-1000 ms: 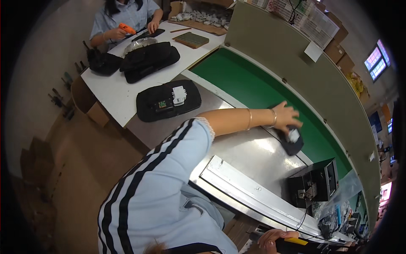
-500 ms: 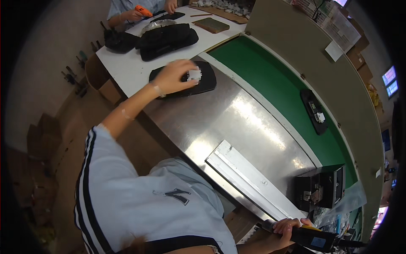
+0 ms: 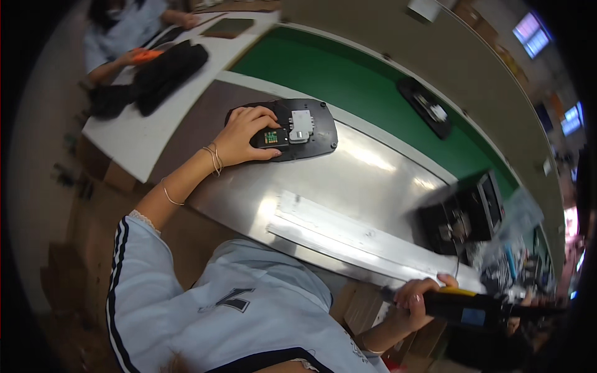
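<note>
My left hand (image 3: 244, 135) grips the left part of a flat black plastic base (image 3: 322, 127) on the metal worktop. Its fingers and thumb straddle a small green circuit board (image 3: 271, 137) set in a black housing. Just right of the fingertips, a white bracket-like part (image 3: 301, 124) sits on the base. Low on the right, my right hand (image 3: 413, 302) is closed around what looks like a black electric screwdriver (image 3: 457, 307) with a yellow strip. The tool is held away from the base, near the worktop's front edge.
A long white metal bar (image 3: 348, 233) lies along the worktop's near edge. At its right end stands a black box (image 3: 457, 214) with a metal latch. Beyond runs a green belt (image 3: 336, 71) carrying another black base (image 3: 424, 107). A co-worker (image 3: 124, 37) holds an orange tool at the white table (image 3: 134, 146).
The black base has slid right along the worktop with my left hand, which has shifted from over the white part to the base's left side. My right hand still holds the screwdriver. The view has turned.
</note>
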A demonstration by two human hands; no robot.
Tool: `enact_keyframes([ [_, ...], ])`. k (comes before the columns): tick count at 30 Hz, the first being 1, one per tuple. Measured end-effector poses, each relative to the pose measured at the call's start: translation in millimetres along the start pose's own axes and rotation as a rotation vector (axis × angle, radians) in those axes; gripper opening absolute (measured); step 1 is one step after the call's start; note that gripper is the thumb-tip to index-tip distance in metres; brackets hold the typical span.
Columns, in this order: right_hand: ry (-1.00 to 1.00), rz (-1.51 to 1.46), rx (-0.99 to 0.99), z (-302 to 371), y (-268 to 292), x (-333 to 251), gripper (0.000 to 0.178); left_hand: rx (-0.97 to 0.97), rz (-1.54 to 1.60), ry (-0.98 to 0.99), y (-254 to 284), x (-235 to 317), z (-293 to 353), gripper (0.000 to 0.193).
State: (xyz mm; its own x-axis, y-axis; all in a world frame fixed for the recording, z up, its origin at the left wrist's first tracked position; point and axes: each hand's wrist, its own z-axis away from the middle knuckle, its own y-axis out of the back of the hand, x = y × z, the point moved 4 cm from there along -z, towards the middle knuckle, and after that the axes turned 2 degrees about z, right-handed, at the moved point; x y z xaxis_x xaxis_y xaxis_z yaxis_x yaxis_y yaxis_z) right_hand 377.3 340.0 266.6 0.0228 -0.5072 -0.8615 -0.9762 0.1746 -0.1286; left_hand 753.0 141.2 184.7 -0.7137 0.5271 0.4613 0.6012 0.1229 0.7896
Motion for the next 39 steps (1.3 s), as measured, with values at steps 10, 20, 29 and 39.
enact_keyframes([
  [10,0.018,0.163,0.169,-1.2,-85.0,-87.6,0.037,-0.299,0.273,-0.486,14.7,37.0,-50.9,0.048],
  [20,0.154,0.239,0.144,-84.6,-41.1,-85.1,0.033,-0.196,0.238,-0.556,-2.3,93.5,-73.3,0.046],
  [29,0.16,0.244,0.097,-145.0,-23.5,-66.3,0.028,-0.206,0.368,-0.535,-23.6,94.8,-76.2,0.038],
  [39,0.158,0.293,0.133,-155.0,-17.3,-51.0,0.028,-0.252,0.381,-0.472,-28.4,99.3,-77.8,0.039],
])
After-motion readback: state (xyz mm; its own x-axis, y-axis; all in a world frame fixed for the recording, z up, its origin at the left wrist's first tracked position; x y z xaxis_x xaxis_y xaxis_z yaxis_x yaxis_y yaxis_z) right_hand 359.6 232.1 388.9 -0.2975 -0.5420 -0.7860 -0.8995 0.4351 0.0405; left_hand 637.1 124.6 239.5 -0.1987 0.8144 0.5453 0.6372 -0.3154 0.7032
